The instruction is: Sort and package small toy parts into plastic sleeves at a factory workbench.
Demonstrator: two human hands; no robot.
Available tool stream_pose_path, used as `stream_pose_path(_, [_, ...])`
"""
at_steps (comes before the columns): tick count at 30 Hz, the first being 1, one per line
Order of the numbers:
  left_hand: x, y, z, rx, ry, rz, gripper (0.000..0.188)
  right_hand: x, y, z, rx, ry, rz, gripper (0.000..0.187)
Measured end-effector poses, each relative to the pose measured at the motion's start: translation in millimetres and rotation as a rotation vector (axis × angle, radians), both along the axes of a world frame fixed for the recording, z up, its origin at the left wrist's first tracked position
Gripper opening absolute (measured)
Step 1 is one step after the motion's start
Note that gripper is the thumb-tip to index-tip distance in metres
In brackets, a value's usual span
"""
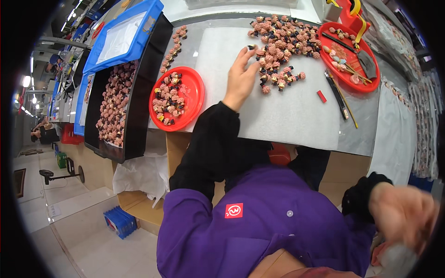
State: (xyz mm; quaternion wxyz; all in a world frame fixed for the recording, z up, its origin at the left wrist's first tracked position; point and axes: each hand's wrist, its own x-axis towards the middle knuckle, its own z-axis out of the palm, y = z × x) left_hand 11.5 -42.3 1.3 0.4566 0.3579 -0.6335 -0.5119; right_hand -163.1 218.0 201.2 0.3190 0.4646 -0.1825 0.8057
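My left hand (242, 76) reaches over the white work sheet at the left edge of a pile of small pink-haired figurines (282, 39). Its fingers are bent, and a small dark-and-cream figurine (251, 47) sits at their tips. To the right of my body, away from the tabletop, my right hand (402, 213) is raised and smeared by motion. Whether it holds anything does not show. A few figurines (281, 79) lie loose at the near side of the pile.
Left of the sheet stand a red plate (198, 99) of figurines and a black bin (150, 60) full of them; a blue crate (97, 51) rests by it. At right are a red tray (373, 76) with tools, a knife (336, 95), a brush (345, 104) and a red block (321, 96).
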Motion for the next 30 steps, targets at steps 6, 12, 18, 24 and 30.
stream_pose_path(6, [27, 16, 8, -0.016, -0.254, -0.023, 0.029, 14, -28, -118, 1.122, 0.175, 0.143, 0.023])
stream_pose_path(12, [-10, -77, 20, -0.26, -0.315, 0.059, 0.035, -3, -92, -127, 1.582, -0.053, 0.338, 0.023])
stream_pose_path(18, [-36, -96, -25, -0.117, -0.128, 0.288, 0.047, -47, -240, -131, 1.419, 0.465, -0.045, 0.034])
stream_pose_path(24, [-45, -84, -22, -0.29, -0.255, 0.17, 0.053, -51, -357, -150, 1.815, 0.615, -0.37, 0.049])
stream_pose_path(30, [-43, -88, -21, -0.309, -0.228, 0.181, 0.053, -30, -389, -172, 2.055, 0.701, -0.246, 0.058])
